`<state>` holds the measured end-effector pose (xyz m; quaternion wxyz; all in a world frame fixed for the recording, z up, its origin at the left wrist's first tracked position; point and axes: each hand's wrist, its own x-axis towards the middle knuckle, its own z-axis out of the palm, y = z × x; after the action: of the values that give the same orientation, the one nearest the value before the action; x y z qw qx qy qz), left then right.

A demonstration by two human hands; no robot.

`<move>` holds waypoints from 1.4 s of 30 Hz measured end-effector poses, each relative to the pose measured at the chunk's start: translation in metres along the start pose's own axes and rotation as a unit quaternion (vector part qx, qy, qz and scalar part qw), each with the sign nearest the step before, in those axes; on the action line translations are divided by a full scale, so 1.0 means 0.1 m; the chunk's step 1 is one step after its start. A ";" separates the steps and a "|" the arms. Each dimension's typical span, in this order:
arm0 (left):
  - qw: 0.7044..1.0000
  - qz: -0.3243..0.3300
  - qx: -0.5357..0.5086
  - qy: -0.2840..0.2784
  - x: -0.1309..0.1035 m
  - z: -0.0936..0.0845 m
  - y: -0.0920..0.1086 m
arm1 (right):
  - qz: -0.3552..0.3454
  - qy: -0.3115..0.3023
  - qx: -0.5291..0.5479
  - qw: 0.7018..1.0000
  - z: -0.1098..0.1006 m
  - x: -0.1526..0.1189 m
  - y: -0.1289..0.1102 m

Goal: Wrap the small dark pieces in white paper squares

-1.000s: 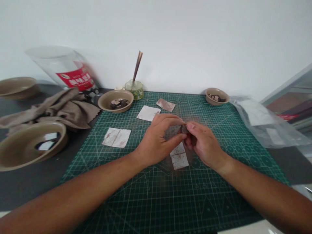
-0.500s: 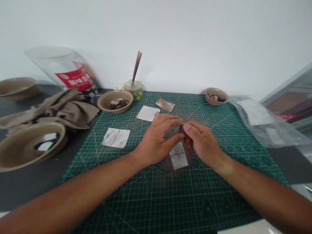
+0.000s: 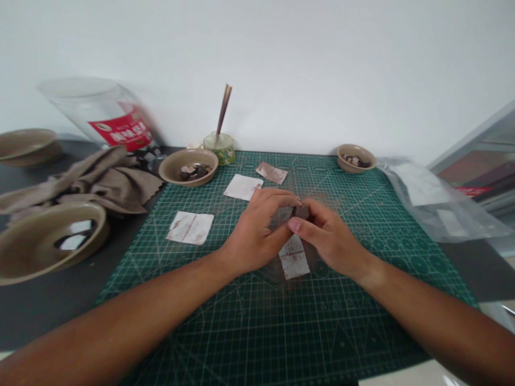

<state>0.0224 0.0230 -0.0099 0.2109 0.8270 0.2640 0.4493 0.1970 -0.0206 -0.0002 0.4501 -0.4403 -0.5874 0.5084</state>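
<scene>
The right hand's (image 3: 336, 238) thumb has shifted against the left hand's (image 3: 255, 233) thumb. Paper (image 3: 296, 265) lies near the mat's (image 3: 249, 332) middle. Above it, the left fingertips pinch a dark piece (image 3: 294, 211); whether the right fingers grip it, I cannot tell. A bowl (image 3: 353, 167) stands at the far right corner.

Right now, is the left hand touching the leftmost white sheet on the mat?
Apart. The head view shows green mat between the left hand and the right edge of the leftmost white sheet.
</scene>
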 end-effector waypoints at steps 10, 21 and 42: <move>0.994 -0.041 -0.101 0.018 0.00 -0.01 0.01 | 0.062 -0.017 0.228 0.972 0.01 0.04 0.05; 0.841 -0.209 -0.498 -0.022 0.00 0.08 -0.02 | 0.081 -0.043 0.270 0.958 0.02 0.04 0.01; 0.845 -0.246 -0.475 0.008 0.03 0.06 0.04 | 0.078 -0.050 0.264 0.960 0.01 0.04 0.01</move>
<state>0.0303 0.0211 -0.0087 0.6795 0.5299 0.2145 0.4598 0.1953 -0.0166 -0.0014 0.4797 -0.3240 -0.4180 0.7002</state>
